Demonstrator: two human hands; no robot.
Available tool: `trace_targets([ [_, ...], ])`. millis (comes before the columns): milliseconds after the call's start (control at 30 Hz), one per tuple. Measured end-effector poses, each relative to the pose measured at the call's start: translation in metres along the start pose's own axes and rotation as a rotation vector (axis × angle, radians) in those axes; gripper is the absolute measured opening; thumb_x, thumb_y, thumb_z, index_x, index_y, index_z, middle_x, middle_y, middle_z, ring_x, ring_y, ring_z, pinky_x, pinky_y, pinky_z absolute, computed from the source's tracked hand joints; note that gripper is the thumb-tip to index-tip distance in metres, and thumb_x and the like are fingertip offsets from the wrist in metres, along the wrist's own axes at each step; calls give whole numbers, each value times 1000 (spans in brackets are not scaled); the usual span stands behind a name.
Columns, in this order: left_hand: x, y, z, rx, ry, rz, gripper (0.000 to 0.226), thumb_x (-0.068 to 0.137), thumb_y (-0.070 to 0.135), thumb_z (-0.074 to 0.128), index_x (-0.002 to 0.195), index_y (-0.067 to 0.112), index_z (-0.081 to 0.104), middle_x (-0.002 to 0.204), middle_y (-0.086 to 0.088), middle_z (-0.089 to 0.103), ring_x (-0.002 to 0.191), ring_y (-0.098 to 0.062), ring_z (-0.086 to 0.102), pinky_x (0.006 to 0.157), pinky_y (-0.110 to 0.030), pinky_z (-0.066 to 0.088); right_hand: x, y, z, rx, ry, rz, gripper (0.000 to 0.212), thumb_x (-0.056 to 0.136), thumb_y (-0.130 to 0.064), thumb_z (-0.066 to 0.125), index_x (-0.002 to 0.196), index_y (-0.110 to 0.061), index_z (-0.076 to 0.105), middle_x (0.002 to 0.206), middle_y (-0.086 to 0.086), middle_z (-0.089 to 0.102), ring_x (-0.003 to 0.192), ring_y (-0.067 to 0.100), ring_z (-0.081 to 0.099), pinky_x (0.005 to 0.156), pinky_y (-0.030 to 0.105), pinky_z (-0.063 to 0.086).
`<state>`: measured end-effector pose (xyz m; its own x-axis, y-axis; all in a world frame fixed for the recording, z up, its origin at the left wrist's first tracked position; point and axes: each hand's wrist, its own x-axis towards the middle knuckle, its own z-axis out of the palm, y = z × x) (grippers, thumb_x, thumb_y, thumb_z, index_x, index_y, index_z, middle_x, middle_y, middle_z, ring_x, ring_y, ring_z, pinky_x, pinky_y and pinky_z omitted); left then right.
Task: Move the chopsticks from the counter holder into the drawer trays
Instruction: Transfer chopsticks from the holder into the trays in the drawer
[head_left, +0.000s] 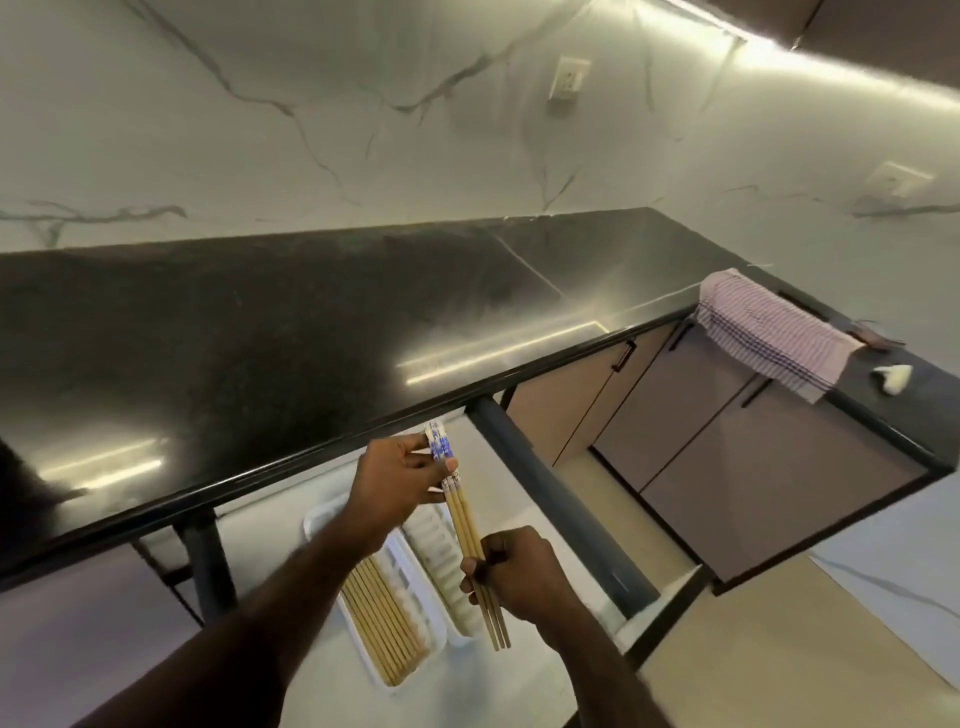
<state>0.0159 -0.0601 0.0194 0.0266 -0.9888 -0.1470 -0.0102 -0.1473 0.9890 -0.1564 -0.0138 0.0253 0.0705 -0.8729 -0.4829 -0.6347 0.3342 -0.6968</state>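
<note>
A small bundle of wooden chopsticks (465, 525) with blue-and-white patterned tops hangs over the pulled-out drawer (524, 670). My left hand (397, 480) grips the patterned top end, and my right hand (519, 571) is closed around the lower part, with the tips sticking out below it. In the drawer lie two white trays side by side. The left tray (439, 631) holds several plain wooden chopsticks (382, 618). The right tray (439, 556) has a ribbed bottom and looks bare. No counter holder is visible.
The black stone countertop (291, 332) runs above the drawer and turns a corner at the right, where a striped cloth (769, 332) hangs over its edge beside a small white object (893, 376). Brown cabinet doors (727, 447) stand under that side.
</note>
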Motion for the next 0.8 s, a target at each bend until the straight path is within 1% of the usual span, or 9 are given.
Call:
trace_targets([
  [133, 27, -41, 1, 50, 37, -126, 12, 85, 16, 71, 95, 9, 69, 78, 1, 77, 74, -16, 75, 65, -30, 61, 46, 20, 12, -62, -32, 41, 18, 87, -11, 65, 87, 5, 72, 88, 20, 75, 85, 34, 71, 85, 47, 57],
  [267, 39, -72, 3, 253, 100, -173, 5, 87, 26, 69, 84, 21, 70, 74, 3, 76, 68, -10, 74, 73, -37, 61, 77, 37, 22, -134, -74, 72, 15, 84, -8, 63, 77, 2, 73, 81, 15, 76, 80, 30, 73, 82, 45, 58],
  [400, 54, -103, 9, 696, 103, -138, 27, 93, 36, 56, 113, 19, 63, 107, -2, 70, 95, -17, 66, 86, -30, 48, 107, 49, 31, -181, -114, 97, 20, 81, -9, 60, 68, -7, 75, 71, 7, 76, 71, 18, 73, 80, 37, 59],
  [467, 57, -117, 11, 646, 100, -206, 44, 93, 42, 54, 131, 20, 50, 119, -4, 66, 103, -20, 64, 91, -37, 52, 121, 55, 36, -186, -119, 106, 21, 82, -11, 60, 67, -8, 76, 68, 4, 76, 64, 13, 70, 74, 31, 59],
  [533, 59, -129, 14, 643, 89, -221, 63, 93, 41, 55, 148, 22, 28, 128, -5, 61, 110, -23, 63, 89, -37, 54, 133, 59, 41, -192, -125, 127, 22, 83, -12, 59, 70, -9, 77, 67, 2, 76, 59, 9, 69, 65, 24, 56],
  [633, 61, -145, 20, 708, 79, -180, 73, 93, 36, 57, 151, 24, 14, 133, -5, 57, 111, -20, 62, 85, -34, 52, 148, 69, 51, -174, -126, 146, 22, 82, -8, 58, 69, -7, 76, 66, 3, 75, 52, 5, 64, 58, 19, 51],
  [667, 61, -150, 20, 753, 77, -153, 73, 93, 35, 57, 151, 22, 15, 136, -5, 55, 116, -20, 59, 94, -37, 50, 151, 71, 54, -172, -128, 147, 22, 82, -7, 58, 69, -6, 76, 66, 4, 75, 49, 4, 63, 55, 17, 49],
  [733, 62, -160, 21, 888, 53, -111, 71, 93, 37, 55, 151, 17, 17, 145, -6, 47, 132, -22, 47, 114, -45, 31, 157, 75, 60, -211, -148, 142, 20, 82, -9, 59, 71, -6, 76, 67, 5, 75, 46, 2, 60, 51, 13, 45],
  [800, 61, -165, 23, 1005, 25, -93, 70, 95, 36, 52, 151, 14, 16, 149, -7, 44, 137, -22, 41, 119, -45, 19, 162, 80, 65, -275, -171, 132, 17, 81, -14, 62, 79, -7, 77, 78, 8, 75, 63, 10, 66, 59, 19, 49],
])
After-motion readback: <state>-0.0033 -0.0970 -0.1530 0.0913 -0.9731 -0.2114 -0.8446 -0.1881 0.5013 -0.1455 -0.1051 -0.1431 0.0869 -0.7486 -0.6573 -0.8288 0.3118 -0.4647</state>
